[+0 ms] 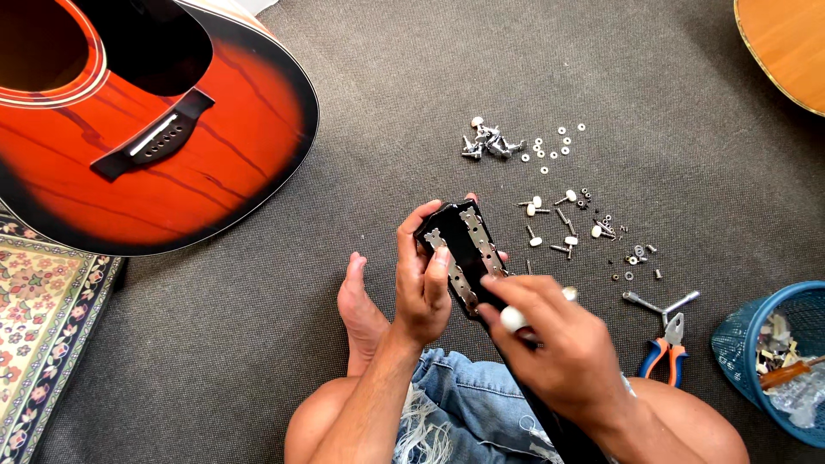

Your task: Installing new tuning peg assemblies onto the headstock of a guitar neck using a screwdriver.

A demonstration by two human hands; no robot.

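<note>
Head view looks straight down on a person seated on a dark grey carpet (412, 103), legs folded, one bare foot (359, 305) showing at about nine o'clock from the hands. The left hand (421, 279) wraps the edge of a black guitar headstock (464, 249), thumb on one side and fingers (439, 266) curled over the face, apparently to keep it from twisting; the neck runs down between the knees, so the lap seems to serve as a rest. Two metal tuner plates (481, 245) lie along the headstock's face. The right hand (563, 344) is closed around a white-tipped tool handle (514, 320), perhaps a small screwdriver, its working end aimed at the lower part of the plates; the tip itself is hidden under the fingers.

At one o'clock from the headstock, small hardware is spread out in loose groups: a cluster of chrome tuning machines (490, 144), white washers (554, 146) just beside them, and white-buttoned pegs with screws (563, 223) nearer the hands, sorted by kind and within arm's reach. At three o'clock lie a small spanner (662, 305) and orange-handled pliers (666, 348), beside a blue basket (752, 344) of odds and ends. A red sunburst guitar body (172, 172) rests at ten o'clock, partly over a patterned rug (43, 344); another pale guitar's edge (786, 47) shows at two o'clock.
</note>
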